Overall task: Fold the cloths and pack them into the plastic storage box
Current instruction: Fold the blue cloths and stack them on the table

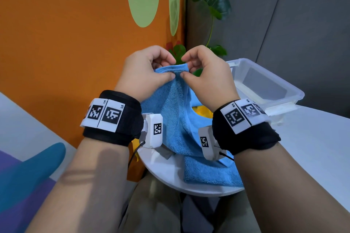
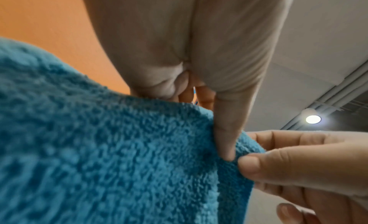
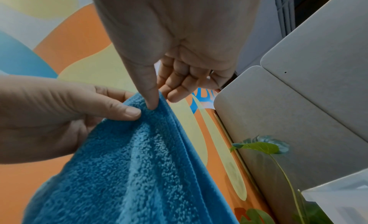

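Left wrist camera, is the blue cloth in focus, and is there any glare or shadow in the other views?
Left wrist view: blue cloth soft and blurred up close; a ceiling lamp blooms white. Right wrist view: cloth pile sharper, no glare. Head view: banded shadows across the left forearm, straight lines bowed at the edges.

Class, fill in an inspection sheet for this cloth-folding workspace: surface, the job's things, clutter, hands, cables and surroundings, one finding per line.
Surface: round white table, partly covered by cloth.
Job's things: blue towel held up by its top edge, lower end trailing on the table; clear plastic storage box open behind at right, no cloth visible inside; yellow cloth partly hidden behind the towel.
Clutter: small grey item under the towel, cannot tell what.
Hands: left hand and right hand each pinch the towel's top edge, side by side.
Cables: black cable from the left wrist camera; another at the right.
Surroundings: orange patterned wall, green plant, grey panels.
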`<state>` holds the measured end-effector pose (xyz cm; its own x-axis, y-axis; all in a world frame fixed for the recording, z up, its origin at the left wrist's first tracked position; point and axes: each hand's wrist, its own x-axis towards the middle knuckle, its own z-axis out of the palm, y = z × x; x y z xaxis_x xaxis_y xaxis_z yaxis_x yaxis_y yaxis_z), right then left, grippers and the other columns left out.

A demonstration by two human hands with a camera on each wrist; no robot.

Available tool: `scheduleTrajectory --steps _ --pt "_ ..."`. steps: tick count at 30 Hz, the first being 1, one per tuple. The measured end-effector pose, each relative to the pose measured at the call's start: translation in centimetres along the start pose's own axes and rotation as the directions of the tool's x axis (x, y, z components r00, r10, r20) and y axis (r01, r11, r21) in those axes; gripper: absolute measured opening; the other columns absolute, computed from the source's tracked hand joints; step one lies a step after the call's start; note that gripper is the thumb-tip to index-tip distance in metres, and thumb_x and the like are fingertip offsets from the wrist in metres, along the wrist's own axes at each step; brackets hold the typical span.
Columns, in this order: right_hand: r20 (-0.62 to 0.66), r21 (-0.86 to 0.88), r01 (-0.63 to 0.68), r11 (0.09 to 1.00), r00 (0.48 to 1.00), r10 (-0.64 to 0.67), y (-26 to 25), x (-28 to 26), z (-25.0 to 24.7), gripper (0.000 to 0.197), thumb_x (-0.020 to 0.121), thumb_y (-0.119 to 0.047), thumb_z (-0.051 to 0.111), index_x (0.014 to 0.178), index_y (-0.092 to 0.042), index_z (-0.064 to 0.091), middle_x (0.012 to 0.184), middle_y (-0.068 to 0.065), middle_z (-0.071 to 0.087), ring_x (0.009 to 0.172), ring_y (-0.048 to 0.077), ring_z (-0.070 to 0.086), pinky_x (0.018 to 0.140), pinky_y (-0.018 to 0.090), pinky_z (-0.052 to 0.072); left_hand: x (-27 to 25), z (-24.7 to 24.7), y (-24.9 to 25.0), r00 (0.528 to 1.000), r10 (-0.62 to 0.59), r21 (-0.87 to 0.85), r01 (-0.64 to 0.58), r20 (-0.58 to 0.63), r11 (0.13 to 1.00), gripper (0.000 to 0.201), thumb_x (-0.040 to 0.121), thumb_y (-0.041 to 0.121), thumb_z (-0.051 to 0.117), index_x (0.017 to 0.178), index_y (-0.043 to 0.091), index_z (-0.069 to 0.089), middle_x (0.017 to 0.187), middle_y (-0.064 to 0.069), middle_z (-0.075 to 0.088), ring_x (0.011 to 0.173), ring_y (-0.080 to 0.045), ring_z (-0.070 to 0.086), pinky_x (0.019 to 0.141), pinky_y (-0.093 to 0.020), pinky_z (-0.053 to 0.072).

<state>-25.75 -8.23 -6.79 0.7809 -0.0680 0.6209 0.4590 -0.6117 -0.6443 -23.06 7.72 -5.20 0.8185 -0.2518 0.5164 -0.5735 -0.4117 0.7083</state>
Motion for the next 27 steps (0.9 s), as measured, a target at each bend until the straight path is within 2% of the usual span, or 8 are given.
scheduleTrajectory --steps 5,8,10,13,18,23,25,27 --pt "-0.033 0.014 0.024 1.000 0.999 -0.023 -0.2 0.0 -0.1 0.020 0.077 -0.015 0.069 0.087 -0.023 0.053 0.081 -0.010 0.061 0.076 0.003 0.057 0.070 0.011 0.044 0.0 0.0 0.2 1.000 0.029 0.073 -0.028 -0.002 0.997 0.009 0.080 0.017 0.075 0.085 0.023 0.071 0.080 0.010 0.069 0.071 -0.001 0.059 0.066 -0.013 0.045" --pt "-0.036 -0.010 0.009 1.000 0.999 -0.010 0.2 -0.2 -0.1 0.016 0.079 -0.018 0.067 0.083 -0.021 0.051 0.083 -0.009 0.060 0.082 0.006 0.057 0.076 0.023 0.047 0.1 0.0 0.0 0.997 0.028 0.117 -0.019 -0.073 0.993 0.005 0.084 0.019 0.071 0.086 0.023 0.070 0.079 0.012 0.067 0.072 -0.001 0.058 0.067 -0.017 0.045" --pt "-0.004 -0.052 -0.007 0.999 1.000 0.007 0.7 -0.3 0.0 0.013 0.080 -0.020 0.066 0.082 -0.023 0.053 0.086 -0.010 0.062 0.086 0.007 0.058 0.080 0.031 0.048 0.2 0.0 -0.1 0.993 0.038 0.151 -0.021 -0.108 0.988 0.006 0.086 0.019 0.067 0.087 0.025 0.068 0.080 0.009 0.067 0.071 -0.003 0.056 0.066 -0.017 0.044" --pt "0.059 -0.090 -0.033 0.995 0.998 0.039 1.4 -0.6 0.2 0.011 0.082 -0.027 0.067 0.087 -0.028 0.057 0.091 -0.012 0.063 0.090 0.007 0.059 0.085 0.033 0.049 0.2 -0.1 0.0 0.991 0.063 0.156 -0.044 -0.121 0.987 0.009 0.089 0.018 0.062 0.089 0.027 0.064 0.086 0.004 0.067 0.078 -0.008 0.057 0.069 -0.019 0.044" --pt "0.170 -0.123 -0.062 0.990 0.982 0.082 2.2 -0.8 0.7 0.012 0.082 -0.037 0.064 0.089 -0.027 0.059 0.094 -0.007 0.064 0.094 0.012 0.060 0.086 0.038 0.049 0.1 -0.2 0.2 0.989 0.092 0.115 -0.078 -0.119 0.990 0.014 0.091 0.016 0.059 0.090 0.030 0.061 0.084 0.018 0.063 0.082 0.001 0.057 0.074 -0.016 0.044" --pt "0.315 -0.289 -0.078 0.954 0.933 0.171 2.6 -1.0 0.2 0.020 0.085 -0.039 0.063 0.075 -0.024 0.055 0.090 0.000 0.060 0.088 0.019 0.056 0.076 0.034 0.046 0.2 -0.5 0.4 0.982 0.117 0.068 -0.108 -0.147 0.992 0.014 0.091 0.015 0.058 0.091 0.029 0.060 0.082 0.019 0.061 0.081 0.002 0.056 0.074 -0.016 0.045" --pt "0.381 -0.366 -0.061 0.929 0.901 0.209 2.6 -1.1 0.0 0.026 0.086 -0.037 0.062 0.070 -0.019 0.053 0.079 0.000 0.056 0.077 0.019 0.053 0.060 0.028 0.040 0.3 -0.7 0.5 0.977 0.120 0.068 -0.110 -0.178 0.992 0.012 0.092 0.015 0.058 0.093 0.027 0.061 0.083 0.019 0.061 0.081 0.003 0.055 0.075 -0.017 0.045" --pt "0.452 -0.476 -0.041 0.879 0.846 0.284 2.6 -1.4 0.0 0.035 0.089 -0.036 0.060 0.062 -0.019 0.043 0.068 -0.001 0.047 0.069 0.018 0.047 0.050 0.024 0.030 0.4 -0.9 0.5 0.969 0.117 0.058 -0.107 -0.216 0.993 0.011 0.092 0.015 0.057 0.095 0.025 0.062 0.086 0.018 0.061 0.084 0.000 0.056 0.077 -0.021 0.046"
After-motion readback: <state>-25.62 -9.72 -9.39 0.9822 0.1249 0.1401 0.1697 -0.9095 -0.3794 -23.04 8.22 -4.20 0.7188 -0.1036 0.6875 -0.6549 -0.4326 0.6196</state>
